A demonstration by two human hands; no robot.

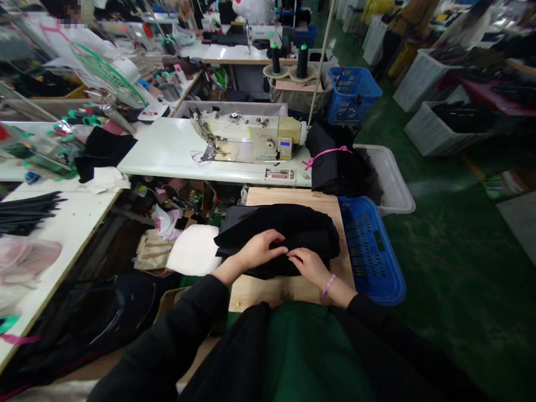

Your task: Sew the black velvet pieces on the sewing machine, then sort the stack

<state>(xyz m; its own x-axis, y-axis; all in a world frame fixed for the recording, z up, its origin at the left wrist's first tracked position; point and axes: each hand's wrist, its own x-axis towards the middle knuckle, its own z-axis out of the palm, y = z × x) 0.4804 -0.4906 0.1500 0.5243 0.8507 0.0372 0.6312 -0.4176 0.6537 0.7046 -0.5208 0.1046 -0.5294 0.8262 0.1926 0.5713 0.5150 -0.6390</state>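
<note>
A stack of black fabric pieces lies in front of me on a wooden board, its edges loosely folded. My left hand rests over the middle of the stack, its fingers bent and its thumb stretched toward the right hand, with a gap between thumb and index finger. Close beside it is my right hand, a beaded bracelet on its wrist. Its thumb and fingertips are pressed together at the left thumb's tip. Whatever is in that pinch is too small to make out.
Beyond the board stands a sewing machine on a white table. A black bundle tied with pink ribbon sits right of it. Blue basket and grey bin stand at the right; a white padded piece adjoins the board.
</note>
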